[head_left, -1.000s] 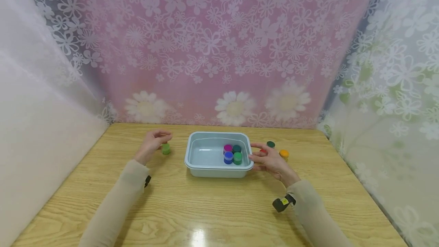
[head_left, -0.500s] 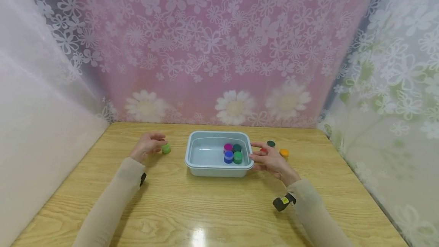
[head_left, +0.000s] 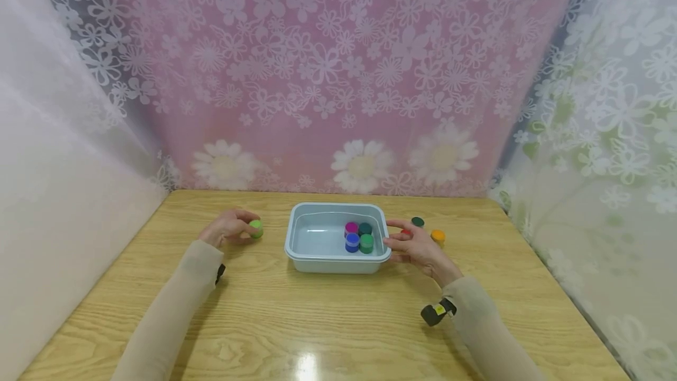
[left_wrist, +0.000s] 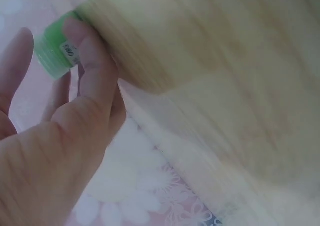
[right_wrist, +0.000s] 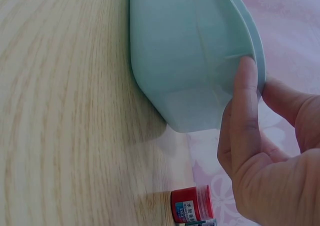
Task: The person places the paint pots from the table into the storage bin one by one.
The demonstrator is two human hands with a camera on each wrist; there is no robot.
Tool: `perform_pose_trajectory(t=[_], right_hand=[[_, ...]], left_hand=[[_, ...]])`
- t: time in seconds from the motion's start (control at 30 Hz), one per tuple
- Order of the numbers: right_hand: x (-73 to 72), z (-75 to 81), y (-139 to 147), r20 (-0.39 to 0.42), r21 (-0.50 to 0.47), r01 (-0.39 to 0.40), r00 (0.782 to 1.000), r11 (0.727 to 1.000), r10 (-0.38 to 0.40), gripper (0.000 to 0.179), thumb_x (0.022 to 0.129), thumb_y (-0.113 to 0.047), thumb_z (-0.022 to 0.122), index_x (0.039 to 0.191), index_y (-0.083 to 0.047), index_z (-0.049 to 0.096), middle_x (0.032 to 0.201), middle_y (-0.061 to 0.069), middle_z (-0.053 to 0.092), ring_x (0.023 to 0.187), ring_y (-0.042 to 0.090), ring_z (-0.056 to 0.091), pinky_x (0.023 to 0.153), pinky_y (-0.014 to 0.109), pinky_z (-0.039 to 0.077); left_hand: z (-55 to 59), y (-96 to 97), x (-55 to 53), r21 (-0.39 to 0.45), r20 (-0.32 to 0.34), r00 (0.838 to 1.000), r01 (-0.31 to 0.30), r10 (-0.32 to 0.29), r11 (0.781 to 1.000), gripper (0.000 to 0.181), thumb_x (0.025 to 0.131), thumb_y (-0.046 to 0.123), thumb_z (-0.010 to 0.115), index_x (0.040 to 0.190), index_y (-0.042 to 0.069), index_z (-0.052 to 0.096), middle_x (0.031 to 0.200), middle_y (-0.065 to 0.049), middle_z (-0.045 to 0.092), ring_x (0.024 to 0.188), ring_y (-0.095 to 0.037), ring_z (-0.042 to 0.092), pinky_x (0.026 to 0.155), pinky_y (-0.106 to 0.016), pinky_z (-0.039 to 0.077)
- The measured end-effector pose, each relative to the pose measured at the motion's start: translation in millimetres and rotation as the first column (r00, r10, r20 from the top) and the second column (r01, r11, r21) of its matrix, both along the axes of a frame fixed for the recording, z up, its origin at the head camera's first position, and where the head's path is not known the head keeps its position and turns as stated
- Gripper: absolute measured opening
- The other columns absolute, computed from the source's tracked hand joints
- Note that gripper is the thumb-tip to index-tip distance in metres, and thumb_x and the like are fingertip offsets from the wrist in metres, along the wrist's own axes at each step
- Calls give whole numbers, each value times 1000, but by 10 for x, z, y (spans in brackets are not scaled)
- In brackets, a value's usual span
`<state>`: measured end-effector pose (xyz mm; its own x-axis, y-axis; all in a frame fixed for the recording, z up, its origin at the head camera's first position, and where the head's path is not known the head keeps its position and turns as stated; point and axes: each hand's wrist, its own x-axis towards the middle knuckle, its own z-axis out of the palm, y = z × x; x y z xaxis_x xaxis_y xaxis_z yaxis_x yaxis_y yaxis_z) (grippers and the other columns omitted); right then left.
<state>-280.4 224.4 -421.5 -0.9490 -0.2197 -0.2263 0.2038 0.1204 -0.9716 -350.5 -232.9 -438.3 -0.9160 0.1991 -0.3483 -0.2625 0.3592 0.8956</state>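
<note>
My left hand (head_left: 228, 228) is at a light green paint jar (head_left: 256, 229) on the left of the table, its fingers round the jar's side. In the left wrist view a fingertip lies against the green jar (left_wrist: 59, 48) beside its label, while another finger stands just off the lid. With my right hand (head_left: 420, 250) I hold the right rim of a pale blue plastic tub (head_left: 328, 266). The right wrist view has the fingers below the tub's rim (right_wrist: 245, 23) and the thumb at its edge. Magenta (head_left: 351, 228), blue (head_left: 352, 243), green (head_left: 366, 244) and dark green (head_left: 365, 229) jars stand inside the tub.
Right of the tub, behind my right hand, are a red jar (right_wrist: 190, 204), a dark green jar (head_left: 418, 222) and an orange jar (head_left: 438, 236). The wooden table (head_left: 328, 322) ends at a pink floral curtain (head_left: 317, 104); pale curtains flank both sides.
My left hand has come down from above the light green jar, and its fingers now lie round the jar's side. The right hand and the tub have not moved.
</note>
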Motion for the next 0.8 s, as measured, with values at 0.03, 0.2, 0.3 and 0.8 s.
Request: perform_pose_trajectory(t=[0.03, 0.2, 0.3, 0.8], right_hand=[[1, 0, -1, 6, 0, 6, 1000, 1000, -6, 67, 91, -14, 71, 149, -11, 38, 124, 23, 59, 92, 22, 70, 88, 45, 57], [4, 7, -3, 9, 3, 5, 1000, 1000, -5, 67, 91, -14, 71, 149, -12, 38, 124, 21, 59, 92, 21, 70, 88, 45, 57], [11, 18, -4, -2, -2, -3, 1000, 1000, 3, 66, 92, -12, 69, 150, -10, 36, 124, 22, 59, 93, 22, 70, 87, 44, 58], [22, 21, 1, -4, 0, 1, 1000, 1000, -1, 66, 92, -12, 69, 150, -10, 37, 117, 16, 61, 89, 20, 70, 80, 38, 61]], left_hand=[[-4, -2, -5, -17, -3, 1000, 9, -9, 1000, 64, 89, 3, 68, 146, -2, 40, 147, -23, 39, 113, -25, 53, 91, -32, 57], [-22, -9, -28, -61, -20, 999, 48, -49, 997, 62, 90, 2, 68, 146, -3, 41, 143, -23, 44, 103, -19, 56, 87, -29, 57], [-25, -3, -41, -38, -20, 999, 49, -50, 998, 61, 90, 0, 67, 145, -4, 41, 142, -23, 45, 105, -20, 57, 94, -34, 57], [-19, -24, -35, 37, -118, 985, 130, -125, 991, 64, 93, 11, 67, 148, -1, 37, 143, -23, 45, 116, -27, 58, 100, -41, 53]])
